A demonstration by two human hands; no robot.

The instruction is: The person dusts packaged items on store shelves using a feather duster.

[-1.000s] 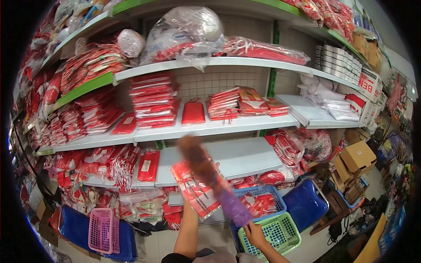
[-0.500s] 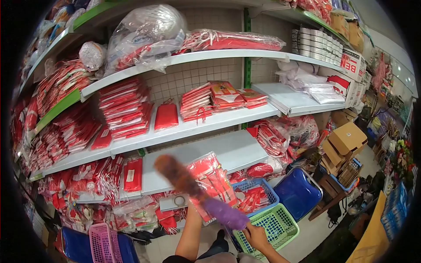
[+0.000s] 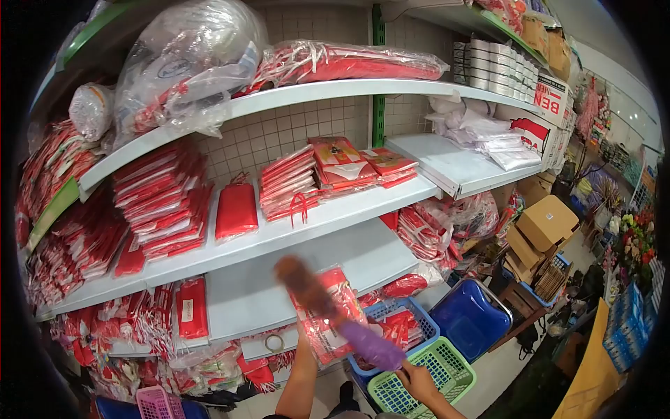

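Right hand point(image 3: 419, 381) closed round the purple end of a duster point(image 3: 370, 342); brown end is blurred, angled up-left of that hand, crossing in front of a red packet point(image 3: 319, 339). Left hand point(image 3: 304, 342) grips that packet, up-left of the right hand; fingertips show at its right edge, other fingers hidden. Green basket point(image 3: 462, 363) below right hand. Blue basket point(image 3: 431, 327) just beyond it, red packets point(image 3: 401, 328) inside. Pale shelf point(image 3: 251, 297) ahead of left hand.
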